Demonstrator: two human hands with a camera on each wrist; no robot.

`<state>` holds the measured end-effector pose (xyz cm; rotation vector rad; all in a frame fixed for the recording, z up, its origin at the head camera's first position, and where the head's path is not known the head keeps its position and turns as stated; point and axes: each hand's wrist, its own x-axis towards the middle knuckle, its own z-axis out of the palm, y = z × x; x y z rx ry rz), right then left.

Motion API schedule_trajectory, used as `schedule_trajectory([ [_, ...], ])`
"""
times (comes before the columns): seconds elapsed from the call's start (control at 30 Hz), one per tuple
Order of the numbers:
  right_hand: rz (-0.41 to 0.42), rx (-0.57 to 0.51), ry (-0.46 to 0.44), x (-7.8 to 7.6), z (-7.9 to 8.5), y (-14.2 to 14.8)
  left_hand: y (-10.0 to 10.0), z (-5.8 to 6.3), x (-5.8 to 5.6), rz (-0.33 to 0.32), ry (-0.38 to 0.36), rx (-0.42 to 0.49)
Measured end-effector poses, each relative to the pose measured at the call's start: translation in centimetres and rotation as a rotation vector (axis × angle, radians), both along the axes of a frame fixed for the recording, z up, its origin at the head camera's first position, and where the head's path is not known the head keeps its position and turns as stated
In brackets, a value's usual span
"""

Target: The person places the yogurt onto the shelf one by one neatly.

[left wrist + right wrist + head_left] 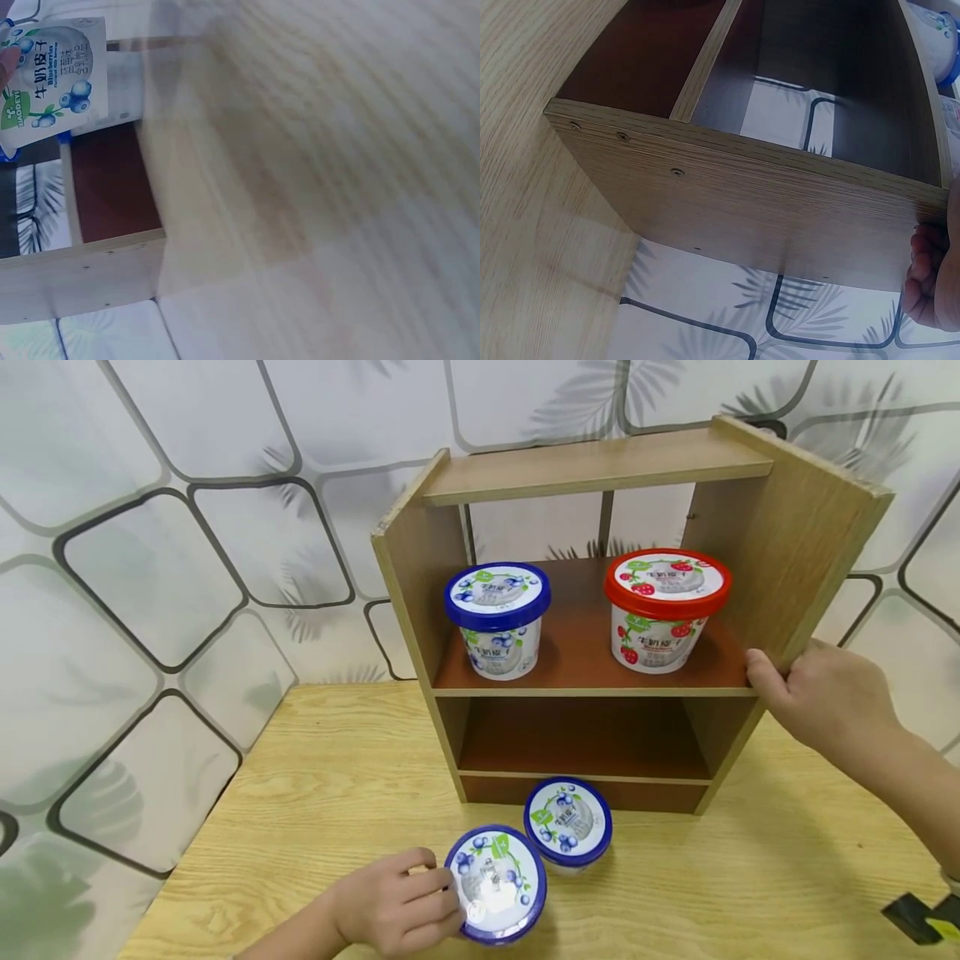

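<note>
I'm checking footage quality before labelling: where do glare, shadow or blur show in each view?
Head: glare whitens the lid of the front blueberry tub, and a soft shadow falls on the table below the right arm; left wrist: hazy, washed out, tabletop grain soft, though the tub's large print reads; right wrist: dim, darkest inside the shelf unit.

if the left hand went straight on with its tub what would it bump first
Probably the other blue-lidded tub, just ahead of the held tub; their lids adjoin in view, but depth is unclear.
</note>
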<state>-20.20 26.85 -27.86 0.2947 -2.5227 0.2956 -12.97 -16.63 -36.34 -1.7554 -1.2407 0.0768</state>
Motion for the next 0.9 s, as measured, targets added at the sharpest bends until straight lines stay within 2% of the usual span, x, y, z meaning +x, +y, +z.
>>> schedule_trajectory([
  [0.23,0.003,-0.005,-0.005,0.0,0.0,0.0,0.2,1.2,-0.2,-0.006,-0.045,0.098],
  [0.43,-0.003,-0.004,0.015,-0.1,-0.2,0.0,0.2,1.8,-0.3,0.004,-0.025,0.114],
  [0.7,0.023,0.058,0.070,-0.3,-0.5,0.0,0.6,2.8,-0.5,-0.004,0.009,0.149],
  [0.9,0.016,0.045,0.080,-0.3,-0.4,0.1,0.9,3.4,-0.9,0.032,0.003,0.170],
])
